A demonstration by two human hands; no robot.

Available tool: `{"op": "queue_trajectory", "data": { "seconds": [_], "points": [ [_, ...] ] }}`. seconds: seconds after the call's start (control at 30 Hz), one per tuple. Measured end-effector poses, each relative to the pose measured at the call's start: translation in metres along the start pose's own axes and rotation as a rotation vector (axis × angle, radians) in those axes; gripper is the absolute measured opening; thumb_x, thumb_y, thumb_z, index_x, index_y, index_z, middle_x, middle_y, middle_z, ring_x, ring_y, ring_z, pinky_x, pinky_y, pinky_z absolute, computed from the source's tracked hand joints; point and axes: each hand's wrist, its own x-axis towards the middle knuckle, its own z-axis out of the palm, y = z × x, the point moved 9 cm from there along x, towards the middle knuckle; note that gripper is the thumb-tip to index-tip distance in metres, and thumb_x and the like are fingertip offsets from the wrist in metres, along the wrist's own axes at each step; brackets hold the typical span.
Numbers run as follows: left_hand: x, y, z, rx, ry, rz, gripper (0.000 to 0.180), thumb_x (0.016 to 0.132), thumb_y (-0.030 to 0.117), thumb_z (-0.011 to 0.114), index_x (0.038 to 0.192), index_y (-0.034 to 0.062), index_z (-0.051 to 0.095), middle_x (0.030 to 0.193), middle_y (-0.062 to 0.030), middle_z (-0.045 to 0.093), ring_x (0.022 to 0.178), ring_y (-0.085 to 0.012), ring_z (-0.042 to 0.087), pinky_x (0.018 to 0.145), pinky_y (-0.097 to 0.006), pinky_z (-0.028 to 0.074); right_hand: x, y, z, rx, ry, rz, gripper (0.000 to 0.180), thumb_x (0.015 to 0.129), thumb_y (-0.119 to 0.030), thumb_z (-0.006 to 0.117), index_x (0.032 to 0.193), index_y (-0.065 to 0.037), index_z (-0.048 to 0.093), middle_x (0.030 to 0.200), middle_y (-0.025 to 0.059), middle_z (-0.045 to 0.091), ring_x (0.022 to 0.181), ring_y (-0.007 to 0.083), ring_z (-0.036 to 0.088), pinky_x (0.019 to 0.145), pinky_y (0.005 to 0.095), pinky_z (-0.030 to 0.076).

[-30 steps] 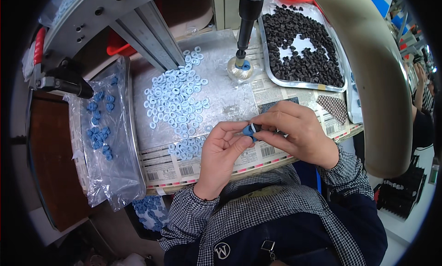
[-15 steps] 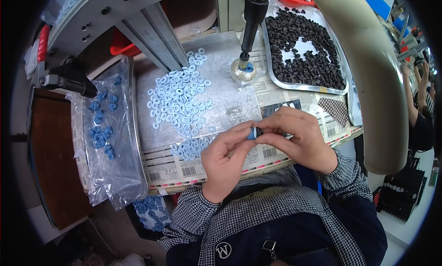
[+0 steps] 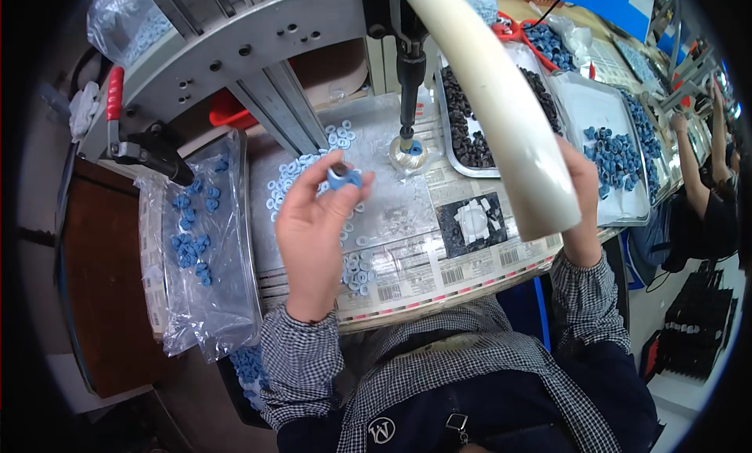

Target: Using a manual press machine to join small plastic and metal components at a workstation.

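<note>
Surface [image 3: 407, 300]: spread with printed sheets [image 3: 501, 261], running across the middle of the view.
Press frame [image 3: 258, 49]: grey metal, arching over the far left part of the surface.
Tube [image 3: 509, 124]: cream, curved, in the foreground at right.
Metal plate [image 3: 407, 190]: flat on the sheets, scuffed.
Bag-lined tray [image 3: 247, 241]: at the left end, with a clear plastic bag [image 3: 227, 312] and clusters of blue pieces [image 3: 188, 249].
White-lined tray [image 3: 576, 96]: at right, blue cup-like parts [image 3: 611, 155] heaped in it.
Dark-piece tray [image 3: 474, 171]: partly behind the tube, holding many small black pieces [image 3: 470, 147].
Toggle clamp [image 3: 157, 147]: black with a red handle [image 3: 115, 88], near the bag-lined tray's far end.
Press rod [image 3: 410, 77]: black, pointing down at a domed fixture; contact cannot be told.
Left grip [image 3: 313, 226]: raised over the plate, thumb and fingers pinching a blue part.
Right grip [image 3: 586, 194]: mostly behind the tube, fingers hidden; I cannot tell whether it is clenched, released or grasping something.
Dark mat [image 3: 446, 226]: square, just beside the plate, white pieces [image 3: 472, 220] on top.
Domed fixture [image 3: 407, 159]: brass-coloured, a small blue piece [image 3: 416, 149] on it.
Blue part [image 3: 345, 179]: held above the plate in the left grip, a dark insert [image 3: 339, 169] at its upper end.
Pale blue rings [image 3: 291, 171]: heaped and scattered below and around the left grip.
</note>
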Motion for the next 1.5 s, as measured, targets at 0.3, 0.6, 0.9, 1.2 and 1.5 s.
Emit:
{"op": "queue_trajectory", "data": {
  "seconds": [0.3, 0.6, 0.9, 1.2, 1.5],
  "points": [
    [-0.033, 0.135, 0.158, 0.884, -0.497, 1.585, 0.026, 0.079, 0.017, 0.074, 0.101, 0.0055, 0.070, 0.092, -0.0058, 0.070, 0.087, -0.0228, 0.070, 0.076, -0.031, 0.057, 0.063, 0.025, 0.047, -0.208, -0.222, -0.196, 0.021, 0.088, -0.013, 0.071, 0.103, 0.001, 0.071, 0.090, 0.0135, 0.071, 0.082, 0.0221, 0.069, 0.072, 0.0328, 0.053],
    [0.101, 0.237, 0.195, 0.299, -0.414, 0.936, 0.025, 0.092, -0.004, 0.063, 0.117, -0.0033, 0.066, 0.101, -0.0084, 0.072, 0.091, -0.0105, 0.066, 0.080, -0.021, 0.053, 0.067, 0.030, 0.142, -0.525, -0.539, -0.387, 0.028, 0.083, -0.016, 0.073, 0.105, -0.001, 0.064, 0.099, 0.0176, 0.064, 0.093, 0.0388, 0.064, 0.082, 0.0441, 0.051],
    [0.025, 0.124, 0.056, 0.223, -0.124, 0.422, 0.038, 0.094, -0.003, 0.059, 0.132, -0.0052, 0.055, 0.124, -0.0159, 0.063, 0.110, -0.0217, 0.065, 0.094, -0.028, 0.050, 0.052, 0.060, -0.092, -0.758, 0.118, -0.166, 0.021, 0.087, -0.017, 0.069, 0.104, -0.005, 0.066, 0.103, 0.0141, 0.063, 0.097, 0.0331, 0.063, 0.085, 0.0411, 0.051],
    [0.026, -0.037, 0.036, 0.582, -0.224, 0.140, 0.030, 0.090, 0.001, 0.065, 0.119, 0.0018, 0.061, 0.121, -0.0084, 0.065, 0.104, -0.0163, 0.061, 0.091, -0.029, 0.047, 0.035, 0.057, -0.203, -0.998, 0.401, -0.136, 0.037, 0.087, -0.015, 0.073, 0.123, -0.006, 0.065, 0.108, 0.0128, 0.066, 0.095, 0.0257, 0.064, 0.082, 0.0365, 0.051],
    [0.045, -0.075, 0.054, 0.954, -0.103, 0.349, 0.026, 0.084, 0.014, 0.074, 0.109, 0.0072, 0.070, 0.105, -0.0068, 0.068, 0.098, -0.0209, 0.055, 0.085, -0.031, 0.044, 0.081, -0.066, -0.044, -0.627, 0.032, -0.547, 0.027, 0.094, -0.018, 0.068, 0.117, -0.005, 0.069, 0.108, 0.0087, 0.068, 0.092, 0.0201, 0.065, 0.077, 0.0303, 0.049]
  ]
}}
